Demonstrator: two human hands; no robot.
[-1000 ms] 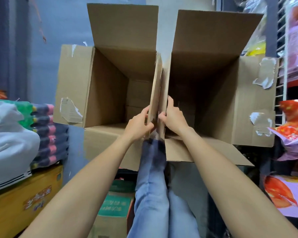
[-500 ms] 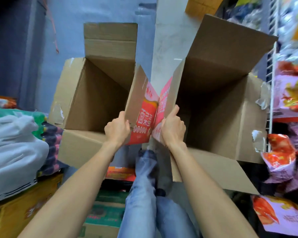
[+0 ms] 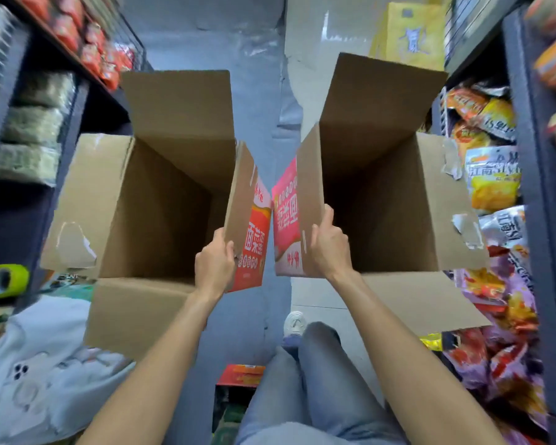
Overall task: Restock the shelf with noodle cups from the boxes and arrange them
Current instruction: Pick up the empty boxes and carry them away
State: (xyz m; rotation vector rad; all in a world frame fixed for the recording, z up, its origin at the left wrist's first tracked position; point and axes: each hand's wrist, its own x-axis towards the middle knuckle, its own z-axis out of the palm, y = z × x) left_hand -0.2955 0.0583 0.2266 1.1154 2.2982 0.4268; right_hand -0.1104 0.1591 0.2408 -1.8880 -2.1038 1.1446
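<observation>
Two open boxes held up in the aisle — left hand (image 3: 214, 268) grips the left box (image 3: 161, 200), right hand (image 3: 329, 248) grips the right box (image 3: 379, 200); snack shelves (image 3: 495, 149) crowd both sides.

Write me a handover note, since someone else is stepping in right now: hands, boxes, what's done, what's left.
Left hand grips the inner wall of the left box. Right hand grips the inner wall of the right box.
Both boxes are held up over the aisle floor, flaps open, a gap between them; no noodle cups show inside either.
Done: both boxes look emptied.
Left: set the boxes aside; checking the cups on the shelf, which can't be judged from this view.
</observation>
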